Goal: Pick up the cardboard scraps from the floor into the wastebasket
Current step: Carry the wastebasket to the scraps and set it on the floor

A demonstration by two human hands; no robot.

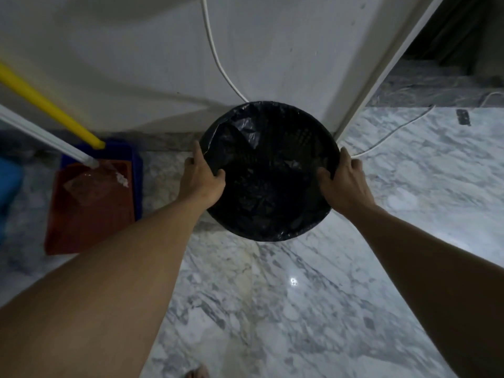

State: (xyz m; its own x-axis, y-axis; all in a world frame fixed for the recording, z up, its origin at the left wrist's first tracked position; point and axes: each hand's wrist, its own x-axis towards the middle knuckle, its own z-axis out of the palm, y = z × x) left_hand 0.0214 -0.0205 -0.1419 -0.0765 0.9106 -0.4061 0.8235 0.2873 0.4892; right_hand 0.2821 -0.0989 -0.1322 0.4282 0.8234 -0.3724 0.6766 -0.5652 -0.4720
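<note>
Both hands grip the wastebasket rim, one on each side.

The left hand (200, 177) and right hand (345, 181) clamp the black-lined wastebasket (268, 126) between them, thumbs inside; it stands by the wall, no cardboard scraps visible.

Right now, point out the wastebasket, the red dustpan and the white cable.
wastebasket (272, 230): head view, on its near rim.
red dustpan (87, 214): head view, middle of its flat pan.
white cable (218, 58): head view, on the stretch hanging down the wall.

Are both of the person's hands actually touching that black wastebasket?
Touching. The head view shows the left hand and right hand each wrapped over opposite sides of the wastebasket rim.
</note>
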